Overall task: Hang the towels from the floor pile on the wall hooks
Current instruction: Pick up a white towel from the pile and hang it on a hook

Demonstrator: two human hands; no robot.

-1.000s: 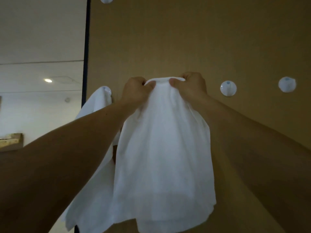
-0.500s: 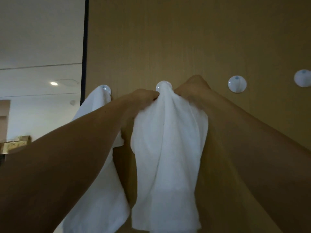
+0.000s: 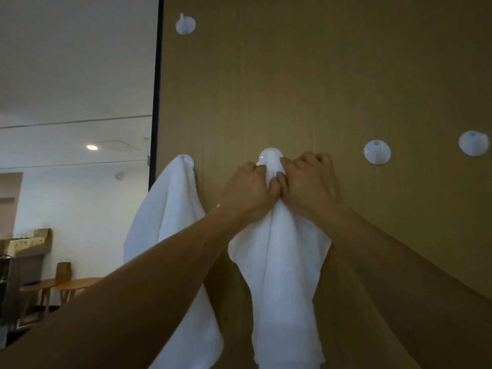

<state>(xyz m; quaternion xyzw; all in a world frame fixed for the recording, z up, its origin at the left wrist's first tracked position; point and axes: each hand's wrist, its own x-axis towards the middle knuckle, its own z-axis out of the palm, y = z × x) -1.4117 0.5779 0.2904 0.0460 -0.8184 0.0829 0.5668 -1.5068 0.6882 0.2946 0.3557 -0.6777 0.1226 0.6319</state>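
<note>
A white towel (image 3: 282, 275) hangs from a round white wall hook (image 3: 269, 155) in the middle of the brown wooden wall (image 3: 306, 75). My left hand (image 3: 249, 189) and my right hand (image 3: 308, 182) both grip the towel's bunched top just below that hook, fingers curled into the cloth and thumbs nearly touching. Another white towel (image 3: 170, 222) hangs from the hook (image 3: 186, 159) to the left. The floor pile is out of view.
Two bare white hooks (image 3: 377, 152) (image 3: 473, 143) sit to the right at the same height, and one higher hook (image 3: 185, 24) is at the upper left. Past the wall's dark left edge (image 3: 155, 102) lies a room with round wooden tables (image 3: 61, 284).
The towel's top went from being held spread in front of the wall to draped over the middle hook. Both hands closed in together under the hook, bunching the cloth.
</note>
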